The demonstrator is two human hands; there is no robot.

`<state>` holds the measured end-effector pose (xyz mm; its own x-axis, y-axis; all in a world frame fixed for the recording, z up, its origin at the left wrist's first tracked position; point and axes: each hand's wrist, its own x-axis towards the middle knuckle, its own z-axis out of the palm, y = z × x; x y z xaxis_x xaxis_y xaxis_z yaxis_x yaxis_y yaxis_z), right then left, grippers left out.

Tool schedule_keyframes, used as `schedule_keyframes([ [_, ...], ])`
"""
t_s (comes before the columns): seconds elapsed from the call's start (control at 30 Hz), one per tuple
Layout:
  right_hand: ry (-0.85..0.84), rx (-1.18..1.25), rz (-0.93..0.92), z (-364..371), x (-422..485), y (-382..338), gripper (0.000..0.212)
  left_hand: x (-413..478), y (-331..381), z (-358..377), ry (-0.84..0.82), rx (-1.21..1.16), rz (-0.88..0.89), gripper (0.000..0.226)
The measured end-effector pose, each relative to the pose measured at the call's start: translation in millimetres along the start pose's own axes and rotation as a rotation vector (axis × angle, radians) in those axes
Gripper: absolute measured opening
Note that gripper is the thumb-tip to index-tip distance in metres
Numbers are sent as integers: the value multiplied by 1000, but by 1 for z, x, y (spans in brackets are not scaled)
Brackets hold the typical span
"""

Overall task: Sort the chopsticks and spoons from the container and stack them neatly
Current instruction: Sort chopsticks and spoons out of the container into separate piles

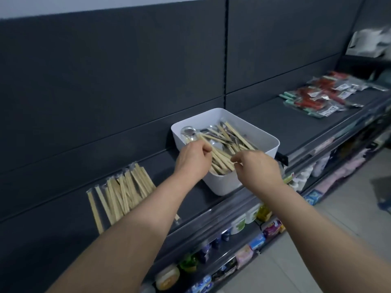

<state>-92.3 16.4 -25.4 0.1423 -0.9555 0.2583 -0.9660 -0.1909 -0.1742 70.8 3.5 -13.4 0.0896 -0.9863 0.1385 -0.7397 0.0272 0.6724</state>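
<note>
Wrapped pale bamboo chopsticks [222, 159] lie in white plastic container [222, 182], long axis running far-left to near-right; my left hand [193, 158] grips a bundle, my right hand [256, 166], grip unclear, hovers at their near ends.

I can read no text anywhere here. The small white stickers [343, 87] on the clear plastic packets of red and green items [306, 102] carry print too small to make out. The labels on the colourful packages on the lower shelves [257, 242] are blurred.
</note>
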Motion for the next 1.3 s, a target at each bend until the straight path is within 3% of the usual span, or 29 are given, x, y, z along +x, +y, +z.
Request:
schedule_keyframes([
  [0.13,-47,-34,-2,8,39,23,24,55,6,21,-60,206,-55,28],
  [0.37,-148,26,50,18,92,66,30,122,7,64,-255,510,-212,21],
  [0.5,-207,78,10,30,116,70,30,134,7,73,-247,470,-335,20],
  [0.6,-287,98,-77,34,131,68,29,134,5,71,-212,293,-481,22],
  [0.77,-454,93,-200,43,151,58,25,128,5,58,-19,44,-578,42],
  [0.97,-638,88,-278,66,162,35,5,114,11,54,52,132,-557,42],
  [1.03,-677,126,-267,64,168,39,10,110,12,56,47,161,-571,43],
  [1.17,-578,212,-203,45,178,62,14,113,20,67,12,271,-568,9],
  [1.3,-504,216,-222,33,181,81,15,124,27,89,-20,419,-581,11],
])
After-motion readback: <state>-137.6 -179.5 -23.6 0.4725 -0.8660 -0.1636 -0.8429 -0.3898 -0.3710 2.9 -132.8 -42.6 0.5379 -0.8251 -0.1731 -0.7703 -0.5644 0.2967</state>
